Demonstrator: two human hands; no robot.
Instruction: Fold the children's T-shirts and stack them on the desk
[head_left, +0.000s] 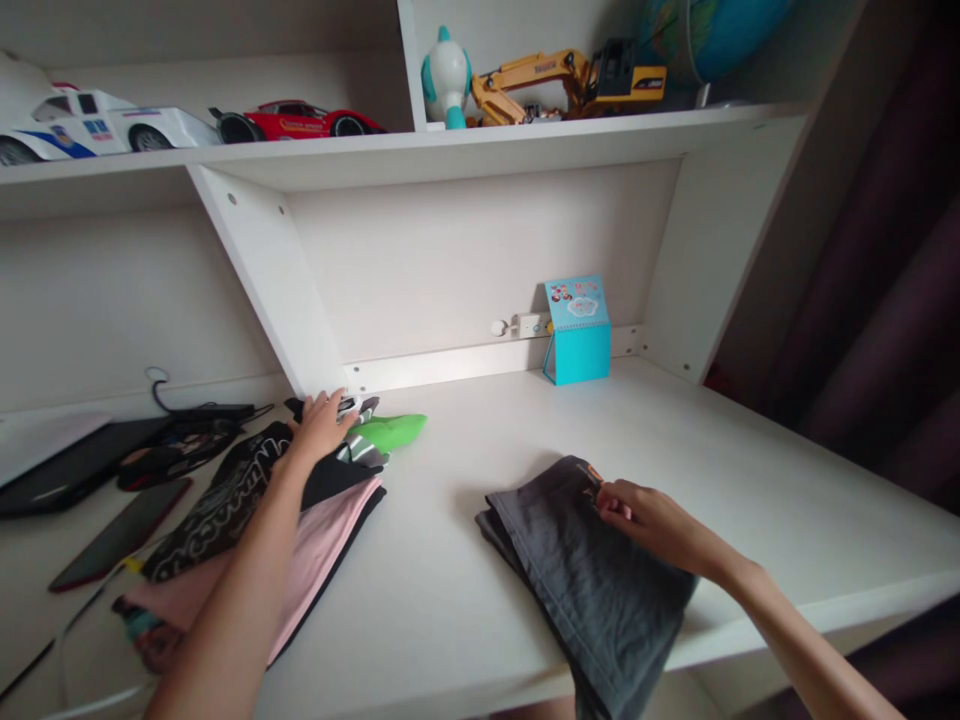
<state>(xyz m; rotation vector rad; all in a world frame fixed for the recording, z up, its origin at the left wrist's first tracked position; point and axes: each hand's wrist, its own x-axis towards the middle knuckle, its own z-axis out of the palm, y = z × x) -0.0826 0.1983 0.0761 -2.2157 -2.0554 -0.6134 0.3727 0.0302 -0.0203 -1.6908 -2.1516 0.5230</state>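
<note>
My right hand is closed on the upper edge of a dark grey folded garment, which looks like trousers or shorts. Part of that garment lies on the white desk and its lower end hangs over the front edge. On the left, my left hand rests with fingers apart on a pile of clothes. That pile has a black garment with white lettering, a pink garment and a bright green piece of cloth. My left forearm hides part of it.
A blue desk calendar stands near the back wall beside a socket. Left of the clothes lie a dark phone-like slab, a black laptop-like object and cables. The shelf above holds toy cars, a yellow toy excavator and a globe.
</note>
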